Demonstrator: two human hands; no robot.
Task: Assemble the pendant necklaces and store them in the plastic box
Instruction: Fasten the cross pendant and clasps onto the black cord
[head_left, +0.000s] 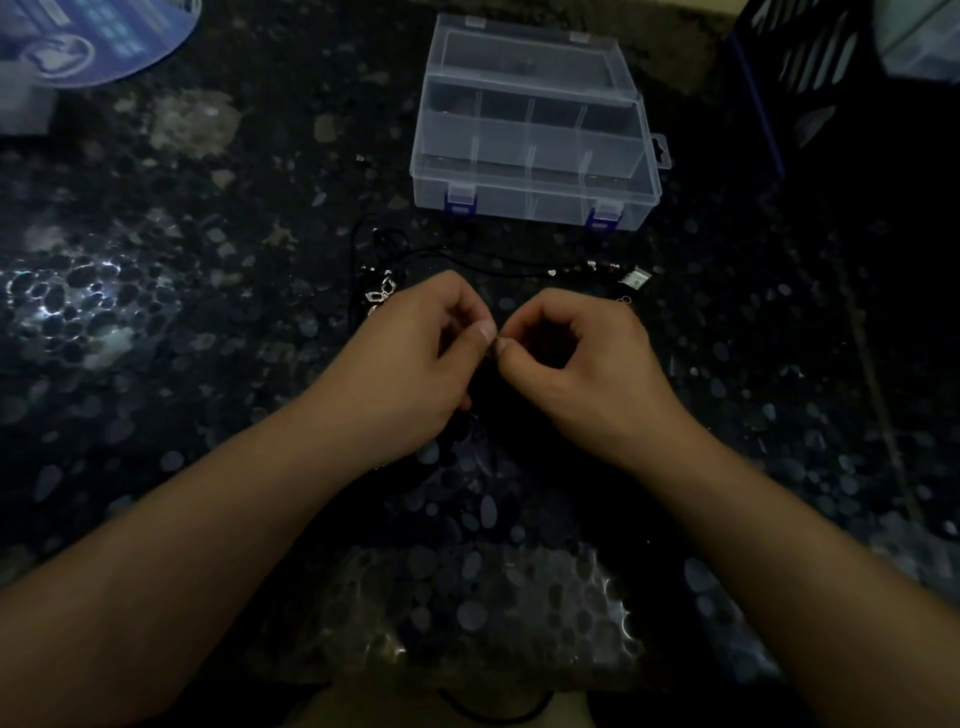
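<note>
Together both hands' fingers pinch a tiny metal ring

A single wide-angle view comes from a camera worn on the person's head, facing forward and steeply down onto the dark speckled stone desk. It sits close: both bare forearms enter from the bottom corners and fill the lower half, with the left hand and right hand meeting near the centre. The clear plastic compartment box with blue latches lies farther off, toward the top edge. The wide lens bends the outer parts of the scene, and the dim light leaves the corners hard to read.
</note>
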